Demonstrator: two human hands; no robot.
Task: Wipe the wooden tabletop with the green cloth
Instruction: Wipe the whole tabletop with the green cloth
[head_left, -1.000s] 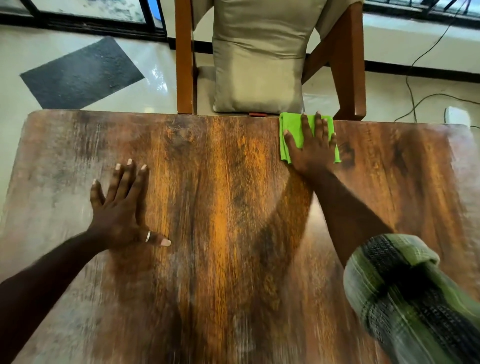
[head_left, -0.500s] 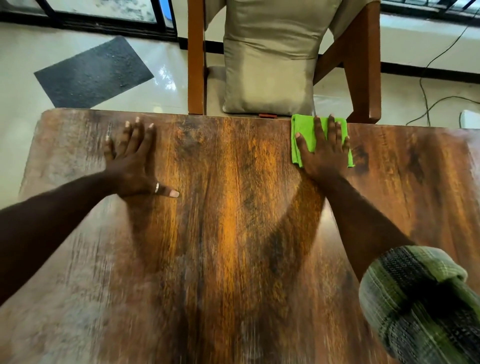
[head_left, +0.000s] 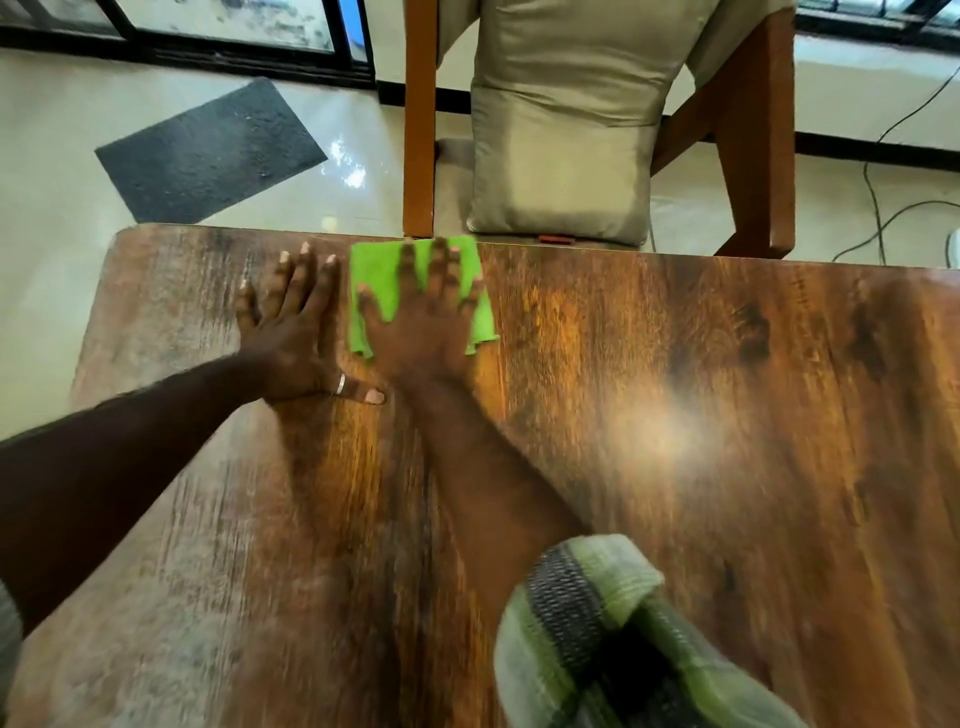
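The right hand (head_left: 427, 322) lies flat, fingers straight and spread, pressing the green cloth (head_left: 378, 280) against the wooden tabletop (head_left: 675, 441) at its far edge. The cloth extends beyond the fingertips on both sides. The left hand (head_left: 293, 332) lies flat just beside it, fingers straight, holding nothing.

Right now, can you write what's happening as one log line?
task: wipe | right hand: pressing flat on green cloth at far edge | left hand: flat on wooden tabletop, beside cloth
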